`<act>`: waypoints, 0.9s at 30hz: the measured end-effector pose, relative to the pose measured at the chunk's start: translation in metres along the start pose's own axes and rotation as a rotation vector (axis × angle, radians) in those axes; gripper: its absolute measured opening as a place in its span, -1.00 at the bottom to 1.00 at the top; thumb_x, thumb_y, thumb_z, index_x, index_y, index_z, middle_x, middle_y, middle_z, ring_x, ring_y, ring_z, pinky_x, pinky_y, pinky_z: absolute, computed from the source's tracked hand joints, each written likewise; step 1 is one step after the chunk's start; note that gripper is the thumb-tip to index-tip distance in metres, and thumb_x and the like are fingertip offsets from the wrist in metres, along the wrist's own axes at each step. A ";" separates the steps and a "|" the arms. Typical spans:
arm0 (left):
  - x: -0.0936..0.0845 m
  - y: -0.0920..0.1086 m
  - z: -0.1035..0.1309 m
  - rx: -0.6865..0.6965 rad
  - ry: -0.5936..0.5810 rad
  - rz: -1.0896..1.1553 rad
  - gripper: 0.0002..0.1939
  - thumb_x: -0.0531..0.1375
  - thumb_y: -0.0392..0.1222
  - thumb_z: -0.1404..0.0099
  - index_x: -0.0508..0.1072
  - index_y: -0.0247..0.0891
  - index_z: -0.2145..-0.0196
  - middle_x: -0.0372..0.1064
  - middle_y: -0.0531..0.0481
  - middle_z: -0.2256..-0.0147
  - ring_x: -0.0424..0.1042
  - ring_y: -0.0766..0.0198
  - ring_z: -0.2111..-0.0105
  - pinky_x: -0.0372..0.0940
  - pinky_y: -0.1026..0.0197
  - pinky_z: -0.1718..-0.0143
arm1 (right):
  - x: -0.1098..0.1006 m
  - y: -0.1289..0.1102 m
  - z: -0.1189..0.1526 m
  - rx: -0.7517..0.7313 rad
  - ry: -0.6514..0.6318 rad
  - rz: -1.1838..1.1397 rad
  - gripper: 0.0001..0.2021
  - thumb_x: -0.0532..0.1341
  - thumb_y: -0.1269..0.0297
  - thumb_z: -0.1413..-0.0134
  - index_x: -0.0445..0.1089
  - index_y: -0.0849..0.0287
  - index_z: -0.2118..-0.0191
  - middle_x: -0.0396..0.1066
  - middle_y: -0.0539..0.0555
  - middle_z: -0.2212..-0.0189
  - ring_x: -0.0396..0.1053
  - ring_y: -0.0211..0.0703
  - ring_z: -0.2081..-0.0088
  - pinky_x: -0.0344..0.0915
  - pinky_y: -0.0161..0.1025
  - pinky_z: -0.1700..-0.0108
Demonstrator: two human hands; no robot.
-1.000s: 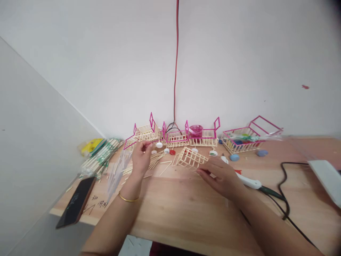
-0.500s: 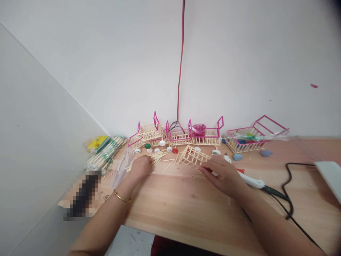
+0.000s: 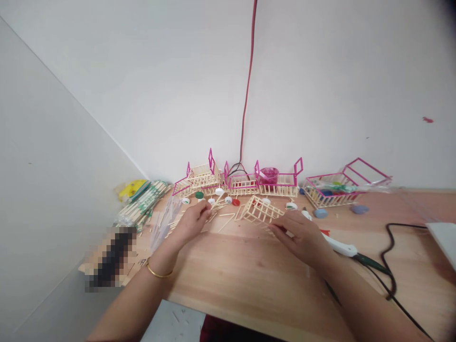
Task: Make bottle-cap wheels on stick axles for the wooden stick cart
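Note:
My left hand (image 3: pixel 193 221), a gold bangle at its wrist, has its fingers pinched on a thin wooden stick (image 3: pixel 216 203) above a scatter of loose sticks. My right hand (image 3: pixel 298 237) grips the near right corner of a small basket-like frame (image 3: pixel 262 209) made of pale wooden sticks, tilted just over the table. Part of that corner is hidden behind my fingers. Two joined sticks forming a bent shape (image 3: pixel 227 221) lie between my hands.
Stick carts with magenta rims (image 3: pixel 278 185) stand along the wall, with bottle caps (image 3: pixel 199 195) before them. A magenta cup (image 3: pixel 269 175) sits among them. At right are a white-and-green glue gun (image 3: pixel 344 247) and black cable (image 3: pixel 386 254); bundled sticks (image 3: pixel 144 204) lie left.
My left hand has turned and its fingers have lifted slightly from the loose sticks, now with a stick in them. My right hand keeps its grip on the frame. The view has shifted slightly.

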State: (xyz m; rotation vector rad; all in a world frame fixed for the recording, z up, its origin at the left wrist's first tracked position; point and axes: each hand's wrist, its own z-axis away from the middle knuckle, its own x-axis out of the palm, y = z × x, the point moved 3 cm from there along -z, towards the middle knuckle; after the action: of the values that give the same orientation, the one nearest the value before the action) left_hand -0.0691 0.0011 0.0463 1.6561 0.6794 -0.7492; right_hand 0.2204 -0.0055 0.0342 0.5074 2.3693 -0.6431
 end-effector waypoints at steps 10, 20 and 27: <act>0.071 0.071 0.011 -0.265 -0.390 1.349 -0.73 0.28 -0.15 -0.14 0.28 -0.28 0.30 0.30 0.06 0.46 0.26 0.43 0.56 0.25 0.28 0.47 | -0.008 -0.002 -0.001 0.137 0.078 -0.031 -0.89 0.13 0.29 -0.19 0.40 0.12 0.26 0.45 0.04 0.44 0.37 -0.17 0.41 0.26 -0.21 0.32; 0.109 0.098 0.016 -0.335 -0.531 1.359 -0.71 0.33 -0.15 -0.08 0.32 -0.34 0.36 0.31 0.04 0.46 0.32 0.42 0.54 0.33 0.25 0.43 | -0.006 0.003 -0.003 0.424 -0.043 -0.415 -0.77 0.11 0.15 -0.20 0.35 0.15 0.40 0.34 -0.02 0.52 0.30 -0.23 0.44 0.28 -0.28 0.36; 0.119 0.085 0.017 -0.287 -0.413 1.235 -0.69 0.29 -0.06 -0.11 0.29 -0.32 0.40 0.26 0.10 0.55 0.16 0.51 0.68 0.13 0.41 0.67 | -0.007 0.015 -0.001 0.602 0.061 -0.495 -0.72 0.14 0.05 -0.15 0.32 0.15 0.42 0.23 -0.07 0.58 0.19 -0.28 0.52 0.20 -0.32 0.45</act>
State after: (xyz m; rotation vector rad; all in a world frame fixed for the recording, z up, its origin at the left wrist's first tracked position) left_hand 0.0684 -0.0266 0.0033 1.2606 -0.5245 -0.0499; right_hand 0.2325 0.0063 0.0349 0.1721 2.3443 -1.6073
